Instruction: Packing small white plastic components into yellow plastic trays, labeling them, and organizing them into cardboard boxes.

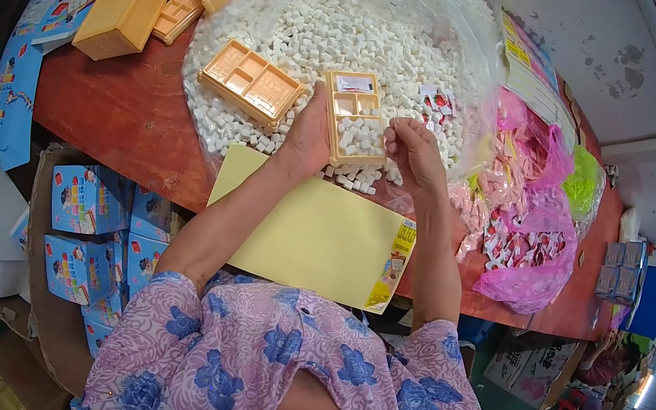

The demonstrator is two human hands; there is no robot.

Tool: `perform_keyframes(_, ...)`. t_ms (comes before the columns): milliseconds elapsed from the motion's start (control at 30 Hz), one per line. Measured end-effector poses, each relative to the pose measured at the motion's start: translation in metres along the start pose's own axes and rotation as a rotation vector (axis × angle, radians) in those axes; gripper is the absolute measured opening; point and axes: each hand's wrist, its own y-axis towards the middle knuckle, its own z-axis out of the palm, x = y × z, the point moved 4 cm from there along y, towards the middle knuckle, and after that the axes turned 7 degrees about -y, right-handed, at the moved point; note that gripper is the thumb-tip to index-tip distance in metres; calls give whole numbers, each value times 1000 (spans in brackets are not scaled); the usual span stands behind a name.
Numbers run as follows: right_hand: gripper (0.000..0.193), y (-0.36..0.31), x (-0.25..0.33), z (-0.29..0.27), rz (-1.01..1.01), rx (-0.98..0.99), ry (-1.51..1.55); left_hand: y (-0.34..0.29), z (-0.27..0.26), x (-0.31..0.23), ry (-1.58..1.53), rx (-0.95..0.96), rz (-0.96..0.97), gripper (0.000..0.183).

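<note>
My left hand (310, 133) grips the left side of a pale orange plastic tray (345, 105) with several compartments. A small clear packet (354, 84) lies in its top compartment, and white cubes (359, 135) fill the large lower one. Close to the tray's right edge is my right hand (418, 152), its thumb and fingers pinched together; whatever they hold is too small to make out. Both hands are over a big clear plastic bag (212, 122) spread open, full of small white cubes (332, 17). A stack of orange trays (251, 81) rests on the cubes to the left.
A yellow card sheet (299, 222) lies at the table's near edge. Red-and-white packets (437, 102) sit on the cubes. Pink bags (529, 237) occupy the right, more orange trays (128, 2) the far left. Blue boxes (88, 201) fill a carton below; another person (610, 363) is at far right.
</note>
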Motion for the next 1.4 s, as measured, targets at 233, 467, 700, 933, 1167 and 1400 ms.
perform_keyframes(233, 15, 4, -18, 9, -37, -225, -245, -8, 1, -4, 198, -91, 62, 34)
perform_keyframes(467, 25, -10, -6, 9, -97, -188, -403, -4, -18, 4, 249, -42, 132, 34)
perform_keyframes(700, 28, -9, -14, 7, -88, 18, -307, -11, 1, 11, 241, 41, 97, 34)
perform_keyframes(933, 40, -3, -6, 29, -38, 52, -324, -22, -13, -15, 319, 50, 64, 28)
perform_keyframes(1167, 36, -16, 7, 7, -218, -104, -394, -27, -7, -14, 234, -73, 8, 30)
perform_keyframes(1400, 23, -112, 7, -52, -275, -403, -805, -62, -25, -21, 278, -138, 59, 34)
